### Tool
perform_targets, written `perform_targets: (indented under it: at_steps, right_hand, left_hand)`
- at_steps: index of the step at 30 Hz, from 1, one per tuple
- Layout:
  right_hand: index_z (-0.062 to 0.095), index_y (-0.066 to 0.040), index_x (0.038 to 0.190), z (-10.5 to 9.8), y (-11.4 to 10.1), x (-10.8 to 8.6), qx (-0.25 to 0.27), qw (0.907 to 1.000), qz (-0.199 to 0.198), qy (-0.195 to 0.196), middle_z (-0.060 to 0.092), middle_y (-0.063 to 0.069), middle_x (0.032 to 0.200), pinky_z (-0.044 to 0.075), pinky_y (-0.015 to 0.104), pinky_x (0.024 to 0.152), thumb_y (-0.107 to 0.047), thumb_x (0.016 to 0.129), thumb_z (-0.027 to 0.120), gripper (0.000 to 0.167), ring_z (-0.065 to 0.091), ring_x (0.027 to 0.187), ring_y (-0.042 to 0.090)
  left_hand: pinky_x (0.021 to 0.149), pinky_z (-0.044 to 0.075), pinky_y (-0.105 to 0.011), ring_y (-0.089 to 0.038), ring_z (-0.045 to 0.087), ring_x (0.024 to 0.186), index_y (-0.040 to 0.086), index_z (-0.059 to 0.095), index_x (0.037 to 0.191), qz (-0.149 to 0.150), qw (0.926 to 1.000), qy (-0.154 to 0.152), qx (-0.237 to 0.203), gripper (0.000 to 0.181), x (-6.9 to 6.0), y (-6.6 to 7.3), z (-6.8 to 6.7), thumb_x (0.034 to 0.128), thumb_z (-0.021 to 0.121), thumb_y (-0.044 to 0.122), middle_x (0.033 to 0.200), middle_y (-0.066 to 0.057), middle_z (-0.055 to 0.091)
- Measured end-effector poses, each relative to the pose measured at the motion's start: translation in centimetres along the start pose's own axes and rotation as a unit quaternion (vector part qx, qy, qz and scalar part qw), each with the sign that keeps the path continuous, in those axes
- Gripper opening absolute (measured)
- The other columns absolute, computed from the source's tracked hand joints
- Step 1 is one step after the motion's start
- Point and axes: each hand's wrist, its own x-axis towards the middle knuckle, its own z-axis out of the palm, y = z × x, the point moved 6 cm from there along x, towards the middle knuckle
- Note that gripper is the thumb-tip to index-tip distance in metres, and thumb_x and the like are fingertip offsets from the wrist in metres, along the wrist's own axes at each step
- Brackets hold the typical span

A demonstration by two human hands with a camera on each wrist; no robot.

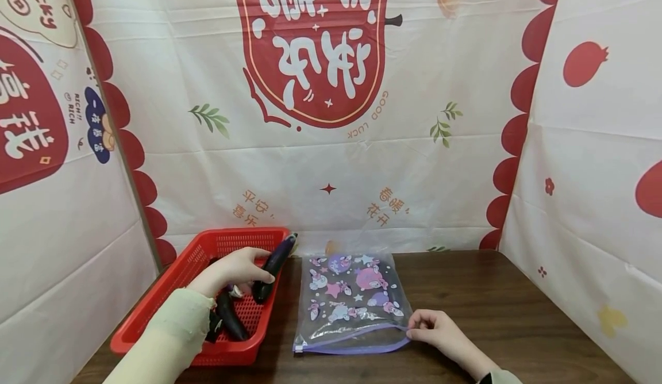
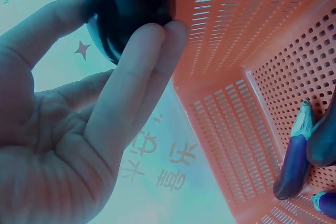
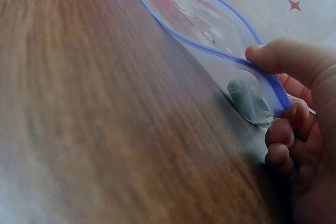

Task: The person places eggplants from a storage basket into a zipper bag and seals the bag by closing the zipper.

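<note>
Printed cloth (image 1: pixel 310 162) hangs ahead of the left hand (image 1: pixel 233 272) and right hand (image 1: pixel 439 335), and rises on both sides of them. Below both hands is a brown wooden table (image 1: pixel 465 292). On it, under the left hand, stands a red basket (image 1: pixel 227 354). A clear bag (image 1: pixel 336 303) with cartoon prints lies flat between the hands; the right hand pinches the near right corner of its parted, purple-edged mouth between thumb and fingers. The left hand's fingers and thumb grip a dark eggplant (image 1: pixel 277 260), tilted, over the basket's right side. Other eggplants (image 1: pixel 231 318) lie in the basket below that hand. A small slider (image 1: pixel 298 349) sits left of the right hand, at the mouth's far end.
</note>
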Motion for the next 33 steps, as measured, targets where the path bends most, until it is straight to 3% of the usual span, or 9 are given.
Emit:
perform_targets:
  at_steps: [6, 13, 25, 33]
  right_hand:
    - [0.063, 0.002, 0.086, 0.0, -0.3, -0.1, 0.001, 1.0, 0.006, -0.003, 0.045, -0.011, 0.062, 0.038, 0.022, 0.049, -0.005, 0.084, 0.071, 0.012, 0.042, 0.055, 0.0]
    - [0.064, -0.004, 0.084, 0.0, -0.4, 0.0, 0.0, 0.9999, 0.012, 0.002, 0.046, -0.01, 0.061, 0.038, 0.022, 0.05, -0.006, 0.083, 0.072, 0.008, 0.043, 0.055, 0.0]
    - [0.061, 0.005, 0.086, 0.2, -0.7, 0.0, 0.014, 0.9999, -0.003, -0.006, 0.046, -0.011, 0.062, 0.038, 0.022, 0.049, -0.004, 0.083, 0.071, 0.014, 0.042, 0.055, -0.001]
    - [0.062, 0.003, 0.086, 0.1, -0.7, 0.0, 0.011, 0.9999, 0.002, -0.003, 0.046, -0.01, 0.062, 0.038, 0.021, 0.049, -0.006, 0.083, 0.072, 0.014, 0.043, 0.055, 0.0]
  left_hand:
    - [0.061, 0.056, -0.041, -0.021, 0.065, 0.065, 0.0, 0.049, 0.138, 0.007, 0.9999, -0.002, -0.009, 0.067, 0.0, 0.3, 0.2, 0.0785, 0.077, 0.014, 0.1, -0.014, 0.064]
    - [0.063, 0.057, -0.039, -0.023, 0.067, 0.069, 0.0, 0.049, 0.138, 0.002, 0.9996, 0.001, -0.027, 0.069, 0.5, 0.6, 0.4, 0.0774, 0.078, 0.013, 0.103, -0.015, 0.065]
    - [0.061, 0.057, -0.038, -0.022, 0.067, 0.069, 0.002, 0.048, 0.14, 0.006, 0.9995, -0.007, -0.028, 0.069, 0.9, 1.7, 1.1, 0.0781, 0.078, 0.012, 0.1, -0.015, 0.063]
    - [0.061, 0.056, -0.038, -0.021, 0.066, 0.068, 0.003, 0.049, 0.139, 0.006, 0.9998, -0.007, -0.016, 0.069, 1.0, 1.8, 2.0, 0.0774, 0.079, 0.012, 0.097, -0.014, 0.06]
